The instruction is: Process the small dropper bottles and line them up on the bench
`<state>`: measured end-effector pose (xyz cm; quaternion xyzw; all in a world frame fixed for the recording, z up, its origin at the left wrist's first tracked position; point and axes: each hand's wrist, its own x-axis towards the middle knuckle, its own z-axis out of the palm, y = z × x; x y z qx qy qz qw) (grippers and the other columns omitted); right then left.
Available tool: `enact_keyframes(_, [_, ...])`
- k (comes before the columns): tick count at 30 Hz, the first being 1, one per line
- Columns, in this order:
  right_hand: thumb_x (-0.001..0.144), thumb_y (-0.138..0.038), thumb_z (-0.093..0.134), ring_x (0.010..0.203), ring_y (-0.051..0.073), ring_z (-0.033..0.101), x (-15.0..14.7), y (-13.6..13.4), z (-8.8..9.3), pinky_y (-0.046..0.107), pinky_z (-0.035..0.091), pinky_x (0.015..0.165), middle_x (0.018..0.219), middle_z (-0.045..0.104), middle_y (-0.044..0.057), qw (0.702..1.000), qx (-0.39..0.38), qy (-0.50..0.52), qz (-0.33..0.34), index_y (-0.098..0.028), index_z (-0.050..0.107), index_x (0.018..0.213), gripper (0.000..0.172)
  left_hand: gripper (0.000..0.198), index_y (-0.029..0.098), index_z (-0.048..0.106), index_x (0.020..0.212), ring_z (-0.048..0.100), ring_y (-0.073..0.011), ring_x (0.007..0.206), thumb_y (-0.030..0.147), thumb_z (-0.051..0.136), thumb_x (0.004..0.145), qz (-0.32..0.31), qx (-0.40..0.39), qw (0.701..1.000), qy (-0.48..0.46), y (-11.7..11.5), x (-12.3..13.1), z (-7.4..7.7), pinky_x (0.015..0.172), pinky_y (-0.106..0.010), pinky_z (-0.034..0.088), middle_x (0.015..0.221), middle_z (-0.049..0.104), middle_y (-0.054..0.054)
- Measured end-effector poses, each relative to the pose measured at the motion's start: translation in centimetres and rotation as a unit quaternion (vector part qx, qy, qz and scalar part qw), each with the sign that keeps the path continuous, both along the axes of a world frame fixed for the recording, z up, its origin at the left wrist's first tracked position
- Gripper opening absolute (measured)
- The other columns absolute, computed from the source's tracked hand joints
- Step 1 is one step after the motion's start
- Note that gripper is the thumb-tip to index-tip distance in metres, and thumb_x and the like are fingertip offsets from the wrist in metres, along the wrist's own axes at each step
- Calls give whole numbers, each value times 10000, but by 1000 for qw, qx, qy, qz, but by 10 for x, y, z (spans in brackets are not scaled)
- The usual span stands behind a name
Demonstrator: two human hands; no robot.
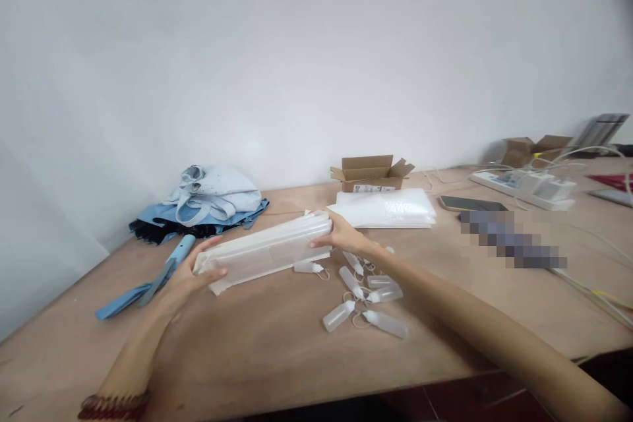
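Both my hands hold a long stack of clear plastic bags (pixel 267 252) just above the wooden table (pixel 257 343). My left hand (pixel 190 273) grips its left end, fingers wrapped round the edge. The stack's right end is clasped by my right hand (pixel 339 234). Several small translucent squeeze bottles (pixel 366 297) with caps on cords lie scattered on the table under and beside my right forearm.
A pile of flat plastic bags (pixel 388 208) lies behind the stack, with an open cardboard box (pixel 370 175) at the wall. Blue fabric and a bag (pixel 208 201) sit back left. A phone (pixel 469 203), a power strip (pixel 529 186) and cables lie right.
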<state>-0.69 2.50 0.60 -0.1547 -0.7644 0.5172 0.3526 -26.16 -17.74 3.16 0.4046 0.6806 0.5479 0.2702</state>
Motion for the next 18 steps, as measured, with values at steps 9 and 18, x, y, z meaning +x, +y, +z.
enact_keyframes(9, [612,-269,758,1071,233,548,17,9,14,377,455,884,1183,582,90,998,25,-50,36,-200,416,1289,762,443,182,643,993,660,-238,945,164,812,585,9,8,984,-176,11,4,-15,819,-306,551,1030,694,-85])
enact_keyframes(18, [646,-157,580,1346,375,193,97,78,10,628,179,1021,1458,296,174,816,410,-376,-159,-167,272,1418,831,456,182,608,1094,692,-208,769,132,759,666,75,78,972,-210,33,-22,-15,622,-250,581,903,715,-63])
